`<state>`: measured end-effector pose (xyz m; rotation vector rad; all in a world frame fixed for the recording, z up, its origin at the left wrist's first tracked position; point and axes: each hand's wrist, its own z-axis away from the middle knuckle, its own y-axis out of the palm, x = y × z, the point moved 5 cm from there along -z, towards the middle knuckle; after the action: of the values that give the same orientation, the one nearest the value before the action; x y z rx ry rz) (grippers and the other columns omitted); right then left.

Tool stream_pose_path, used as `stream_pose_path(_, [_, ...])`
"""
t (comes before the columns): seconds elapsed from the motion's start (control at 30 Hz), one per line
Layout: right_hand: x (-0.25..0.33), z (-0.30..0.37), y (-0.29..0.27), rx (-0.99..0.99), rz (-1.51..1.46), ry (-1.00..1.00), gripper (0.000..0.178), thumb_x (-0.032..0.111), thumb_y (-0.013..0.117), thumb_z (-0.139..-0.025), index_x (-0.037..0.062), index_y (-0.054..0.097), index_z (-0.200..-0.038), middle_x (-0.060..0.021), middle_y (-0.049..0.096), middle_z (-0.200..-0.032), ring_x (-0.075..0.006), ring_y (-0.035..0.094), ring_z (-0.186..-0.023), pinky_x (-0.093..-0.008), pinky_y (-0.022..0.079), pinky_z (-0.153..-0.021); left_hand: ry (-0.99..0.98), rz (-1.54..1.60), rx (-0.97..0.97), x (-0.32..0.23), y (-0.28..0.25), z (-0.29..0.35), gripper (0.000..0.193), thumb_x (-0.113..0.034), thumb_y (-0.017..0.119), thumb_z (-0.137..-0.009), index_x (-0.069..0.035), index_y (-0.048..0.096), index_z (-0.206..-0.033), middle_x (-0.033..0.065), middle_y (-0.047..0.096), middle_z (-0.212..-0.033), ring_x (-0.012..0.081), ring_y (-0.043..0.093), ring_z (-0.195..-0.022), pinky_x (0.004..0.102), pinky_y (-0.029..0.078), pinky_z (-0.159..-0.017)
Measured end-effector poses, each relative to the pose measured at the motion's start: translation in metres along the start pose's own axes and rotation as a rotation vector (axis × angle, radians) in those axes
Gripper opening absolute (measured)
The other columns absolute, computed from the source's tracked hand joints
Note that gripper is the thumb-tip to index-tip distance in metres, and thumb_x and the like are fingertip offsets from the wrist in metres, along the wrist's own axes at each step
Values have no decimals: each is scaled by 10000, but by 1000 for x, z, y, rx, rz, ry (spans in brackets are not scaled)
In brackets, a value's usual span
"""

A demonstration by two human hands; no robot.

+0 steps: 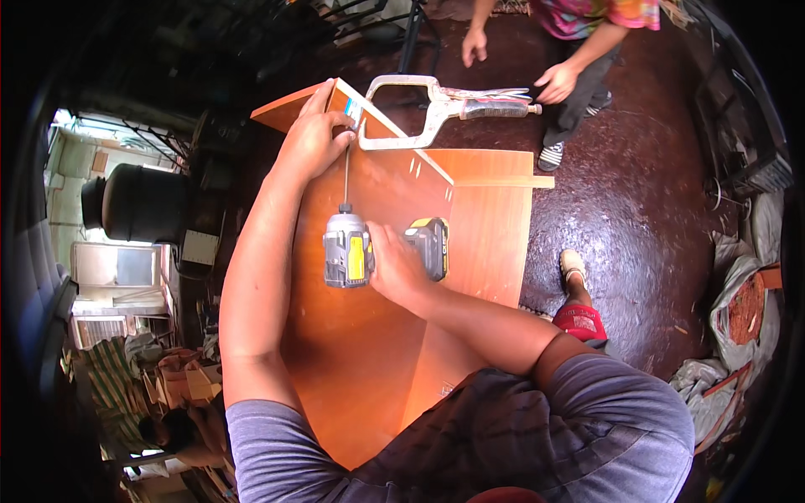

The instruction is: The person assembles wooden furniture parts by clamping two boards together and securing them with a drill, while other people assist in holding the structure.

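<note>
My right hand (398, 264) is closed round the grip of a grey and yellow cordless driver (345, 251). Its long thin bit (347, 176) points away from me toward a wooden panel (289, 102) at the far end of an orange-brown wooden cabinet (352, 335). My left hand (310, 142) lies against that panel, some fingers along its edge. The thumb and index finger curl together at the bit's tip; anything between them is too small to make out. Just right of it, a metal locking C-clamp (438, 117) sits over the panel joint, its handles pointing right.
Another person's hand (558, 82) hovers near the clamp handles, the other hand (475, 46) farther back. A sandalled foot (573, 262) and red shorts show on the right. Sacks (746, 310) line the right side. A black tank (142, 201) stands at left on the dark, shiny floor's far side.
</note>
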<state>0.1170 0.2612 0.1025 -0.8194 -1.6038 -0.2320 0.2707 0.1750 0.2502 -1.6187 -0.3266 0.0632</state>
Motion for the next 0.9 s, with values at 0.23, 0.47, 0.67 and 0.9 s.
stream_pose_path(0.23, [1,-3,0,-21,-41,14,710,16,739,-673,45,382,-1287,-211,513,-1148,-401,526,-1119,-472,469,-922,-34,30,-13,-3,0,3,268,-149,719,-779,-111,736,-1044,156,283,-1550,314,426,-1341,373,370,-1096])
stream_pose_path(0.47, [1,-9,1,-55,-66,34,613,56,718,-717,35,405,-1244,-228,545,-1123,-414,544,-1091,-482,469,-906,-19,131,-39,9,8,-7,516,-195,681,-793,-144,585,-1297,158,285,-1550,324,286,-1426,420,314,-1126])
stream_pose_path(0.67, [2,-18,2,-55,-186,59,572,184,755,-731,-8,446,-1173,-262,580,-1101,-431,569,-1052,-484,477,-878,-76,298,-173,41,27,-52,408,-179,490,-885,-101,574,-1276,143,545,-1332,303,471,-1284,387,345,-1099])
stream_pose_path(0.9, [-1,-23,10,-51,-242,14,557,249,788,-712,-26,492,-1094,-271,601,-1060,-431,590,-1017,-483,483,-847,-91,359,-269,40,28,-53,380,-184,401,-891,-94,634,-1177,117,617,-1232,281,532,-1213,383,380,-1054])
